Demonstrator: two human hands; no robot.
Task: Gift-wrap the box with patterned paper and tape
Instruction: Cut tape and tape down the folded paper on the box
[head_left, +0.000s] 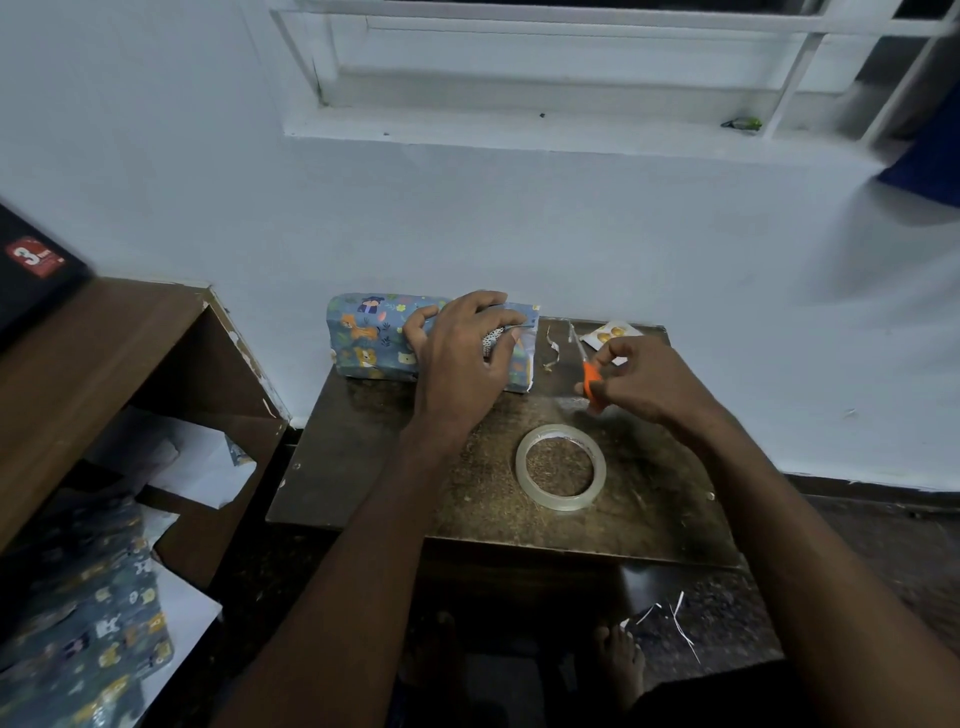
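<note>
A box wrapped in blue animal-patterned paper (371, 338) lies at the far edge of a small dark wooden table (363, 483), against the wall. My left hand (460, 358) rests flat on its right half, fingers pressing the paper near the right end fold. To the right, my right hand (641, 382) grips orange-handled scissors (589, 382), blades pointing away toward the wall. A roll of clear tape (561, 467) lies flat on the table below my right hand.
A paper scrap strip (551, 349) and a blister pack of tablets (613, 332) lie by the wall. Left stands a brown shelf unit (104, 353) with loose white sheets; spare patterned paper (88, 639) lies at the lower left. My bare feet show under the table.
</note>
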